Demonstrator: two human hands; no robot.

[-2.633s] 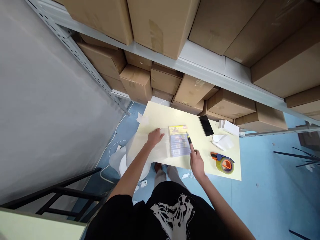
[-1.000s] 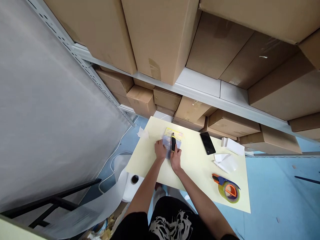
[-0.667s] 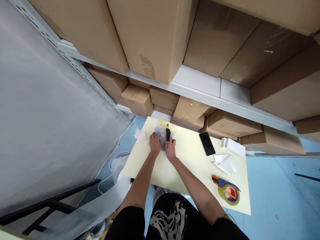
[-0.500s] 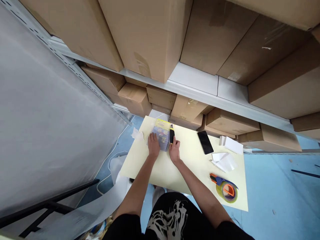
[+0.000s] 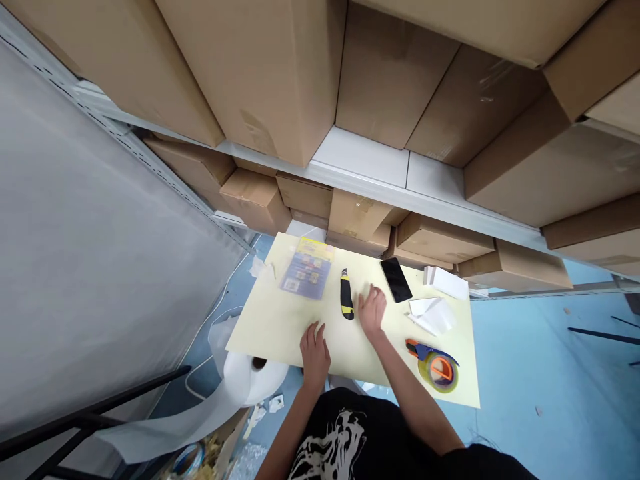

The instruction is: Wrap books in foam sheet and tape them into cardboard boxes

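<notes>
A black and yellow utility knife [image 5: 346, 295] lies on the pale yellow table [image 5: 280, 333], its tip toward the shelf. Just right of it, my right hand [image 5: 373, 311] hovers with bent, parted fingers and holds nothing. Close to the table's front edge is my left hand [image 5: 315, 351], empty, fingers loosely apart. To the left of the knife lies a flat package in clear plastic [image 5: 306, 269], with a yellow strip on top and a purple-blue printed face; neither hand touches it.
On the table's right side are a black phone [image 5: 397, 279], white boxes [image 5: 447, 282], crumpled white paper [image 5: 433, 316] and an orange-blue tape dispenser [image 5: 439, 365]. A shelf of cardboard boxes [image 5: 357, 215] stands behind. A white wrapping roll [image 5: 255, 380] sits at lower left.
My right hand has let go of the utility knife, which now lies on the table, and moved right. My left hand has left the package and come back toward me.
</notes>
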